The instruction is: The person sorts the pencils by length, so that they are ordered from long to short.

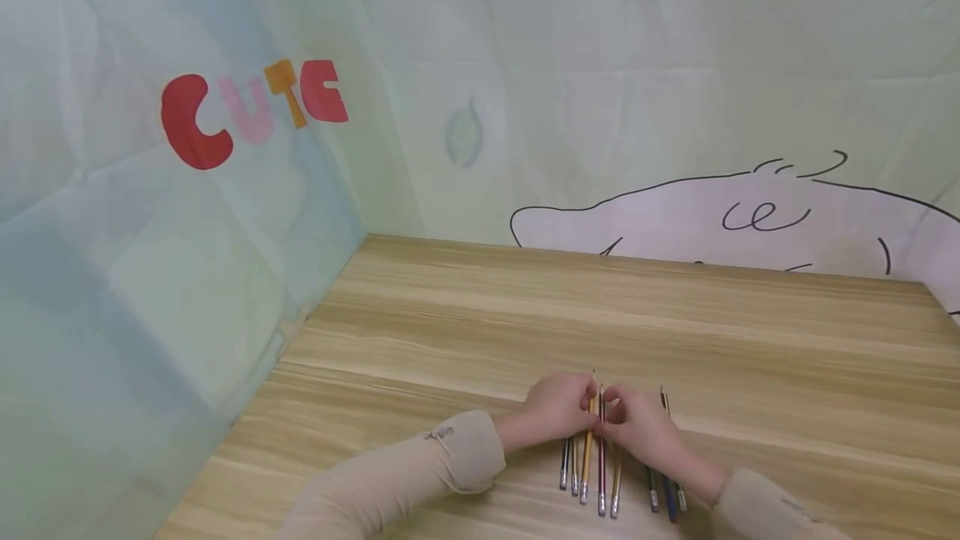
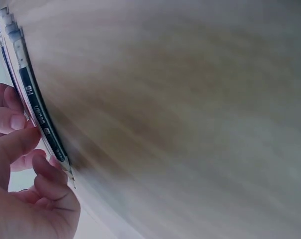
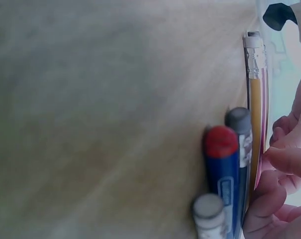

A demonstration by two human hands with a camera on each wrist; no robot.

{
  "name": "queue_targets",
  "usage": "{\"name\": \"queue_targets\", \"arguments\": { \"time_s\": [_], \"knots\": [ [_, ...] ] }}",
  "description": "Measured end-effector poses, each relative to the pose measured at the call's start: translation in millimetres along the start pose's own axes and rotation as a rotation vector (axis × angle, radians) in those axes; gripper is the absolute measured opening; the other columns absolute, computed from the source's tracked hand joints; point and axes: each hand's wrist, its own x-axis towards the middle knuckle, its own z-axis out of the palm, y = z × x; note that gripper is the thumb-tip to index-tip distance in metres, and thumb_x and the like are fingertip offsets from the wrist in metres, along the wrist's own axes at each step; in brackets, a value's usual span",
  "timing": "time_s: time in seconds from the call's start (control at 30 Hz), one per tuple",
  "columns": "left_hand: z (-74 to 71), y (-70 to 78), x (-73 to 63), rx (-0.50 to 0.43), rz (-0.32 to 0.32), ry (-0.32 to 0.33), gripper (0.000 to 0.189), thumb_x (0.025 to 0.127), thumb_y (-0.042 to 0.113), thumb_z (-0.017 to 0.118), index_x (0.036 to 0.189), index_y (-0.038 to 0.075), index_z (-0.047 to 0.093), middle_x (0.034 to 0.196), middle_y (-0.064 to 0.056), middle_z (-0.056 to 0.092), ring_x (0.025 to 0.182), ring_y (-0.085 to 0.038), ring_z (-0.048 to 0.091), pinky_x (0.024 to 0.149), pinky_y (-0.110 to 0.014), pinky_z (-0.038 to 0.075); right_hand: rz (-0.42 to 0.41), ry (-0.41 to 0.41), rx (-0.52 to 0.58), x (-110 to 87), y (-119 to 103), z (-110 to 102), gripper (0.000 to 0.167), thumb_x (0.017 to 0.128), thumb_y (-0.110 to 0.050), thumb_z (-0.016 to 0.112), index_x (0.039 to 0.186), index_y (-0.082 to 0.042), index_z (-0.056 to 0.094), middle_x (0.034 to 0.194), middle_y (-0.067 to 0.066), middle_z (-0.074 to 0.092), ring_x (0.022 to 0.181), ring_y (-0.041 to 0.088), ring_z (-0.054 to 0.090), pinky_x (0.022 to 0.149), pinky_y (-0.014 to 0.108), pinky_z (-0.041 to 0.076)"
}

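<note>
Several pencils lie side by side on the table, eraser ends toward me. My left hand [image 1: 558, 408] pinches the yellow pencil [image 1: 586, 467] near its point. Close beside it, my right hand [image 1: 647, 427] has its thumb and curled fingers at the dark red pencil [image 1: 602, 477]. A black pencil [image 2: 41, 109] forms the left edge of this row, and a gold-toned pencil [image 1: 617, 486] its right edge. Under the right wrist lies a second small group, with a blue stick with a red end [image 3: 222, 164] between grey-ended pencils. The hands partly cover the upper pencil shafts.
The wood-grain table [image 1: 450, 315] reaches back to a printed cloth backdrop [image 1: 465, 40] with a line-drawn figure. Another cloth wall [image 1: 150, 273] with coloured letters runs along the left side.
</note>
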Motion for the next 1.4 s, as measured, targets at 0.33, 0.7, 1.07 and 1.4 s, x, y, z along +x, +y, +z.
{"name": "queue_targets", "arguments": {
  "time_s": [0.33, 0.7, 1.07, 1.4],
  "knots": [
    [0.5, 0.5, 0.6, -0.033, -0.021, 0.022, 0.021, 0.073, 0.028, 0.069, 0.077, 0.015, 0.053, 0.057, 0.010, 0.046, 0.050, -0.005, 0.042, 0.046, -0.016, 0.032, -0.011, 0.011, -0.091, 0.9, -1, 1, 0.043, 0.067, -0.011, 0.072, 0.103, 0.004, 0.055, 0.064, 0.001, 0.061, 0.054, 0.009, 0.052, 0.047, 0.020, 0.042],
    [5.4, -0.2, 6.0, -0.021, -0.047, 0.035, 0.024, 0.071, 0.032, 0.071, 0.077, 0.017, 0.054, 0.061, 0.009, 0.050, 0.052, -0.006, 0.043, 0.046, -0.017, 0.033, 0.006, 0.010, -0.100, 2.9, 0, -2, 0.038, 0.068, -0.009, 0.070, 0.101, 0.004, 0.057, 0.059, 0.000, 0.056, 0.048, 0.010, 0.047, 0.042, 0.021, 0.038],
    [6.4, -0.5, 10.0, -0.021, -0.033, 0.044, 0.020, 0.070, 0.028, 0.071, 0.074, 0.017, 0.055, 0.064, 0.008, 0.054, 0.054, -0.007, 0.044, 0.048, -0.017, 0.033, 0.001, 0.037, -0.164, 2.9, 0, 0, 0.039, 0.069, -0.009, 0.068, 0.104, 0.006, 0.058, 0.052, -0.002, 0.048, 0.041, 0.008, 0.039, 0.037, 0.016, 0.029],
    [6.3, -1.0, 11.5, -0.025, -0.038, 0.050, 0.019, 0.067, 0.025, 0.071, 0.072, 0.017, 0.055, 0.058, 0.008, 0.048, 0.051, -0.008, 0.042, 0.046, -0.017, 0.031, -0.007, 0.048, -0.187, 3.5, -2, 1, 0.039, 0.067, -0.006, 0.066, 0.103, 0.006, 0.058, 0.049, -0.003, 0.047, 0.040, 0.007, 0.039, 0.036, 0.015, 0.027]
  ]
}}
